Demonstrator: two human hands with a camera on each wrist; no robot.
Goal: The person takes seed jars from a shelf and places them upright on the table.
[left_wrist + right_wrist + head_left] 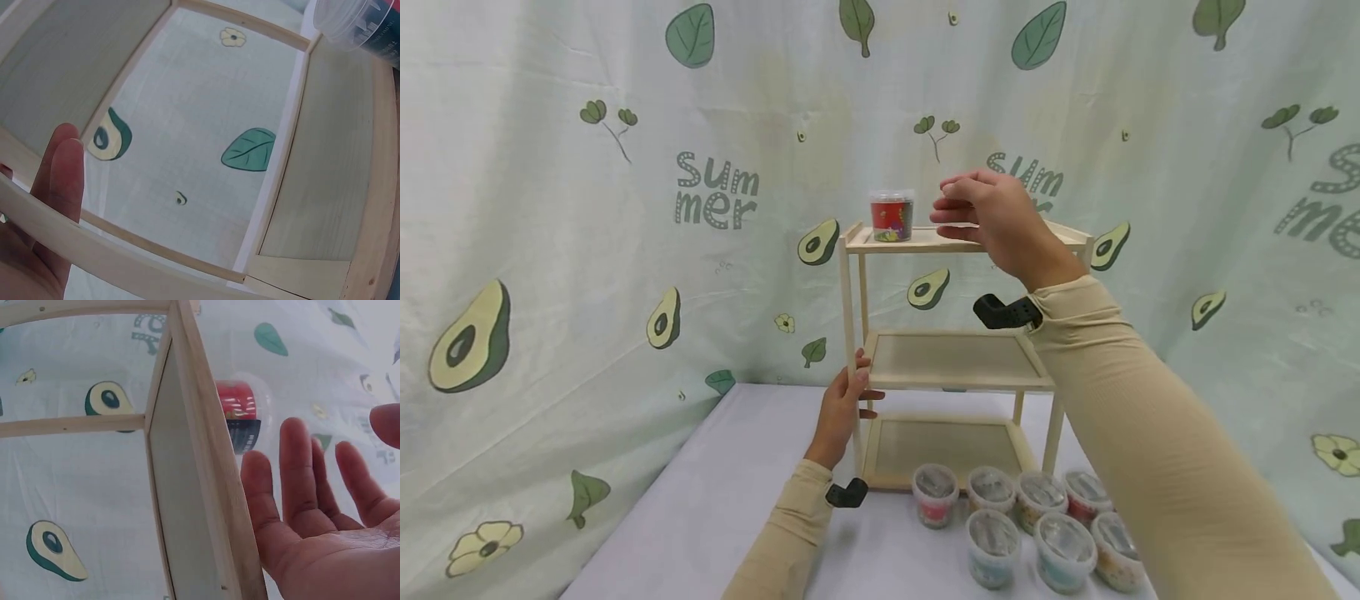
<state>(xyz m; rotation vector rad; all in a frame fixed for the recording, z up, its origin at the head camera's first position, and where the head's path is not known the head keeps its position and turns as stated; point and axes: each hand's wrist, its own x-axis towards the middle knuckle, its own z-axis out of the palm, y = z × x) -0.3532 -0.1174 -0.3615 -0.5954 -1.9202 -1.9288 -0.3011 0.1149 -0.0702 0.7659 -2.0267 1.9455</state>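
A three-tier wooden shelf rack (955, 386) stands on the table. My left hand (837, 417) grips its front left post between the middle and bottom tiers; in the left wrist view its fingers (65, 181) show past the wood. On the left part of the top tier sits a small red tub (892, 218) with a clear lid, upright. To the right of that tub, my right hand (992, 215) hovers over the top tier with fingers apart and nothing in them. The right wrist view shows the tub (239, 403) beyond the fingertips, not touched.
Several lidded plastic tubs (992, 537) stand on the white tabletop (700, 508) at the foot of the rack, front and right. My right forearm partly covers the rightmost ones. Behind the rack hangs a pale curtain (760, 83) with avocado and leaf prints.
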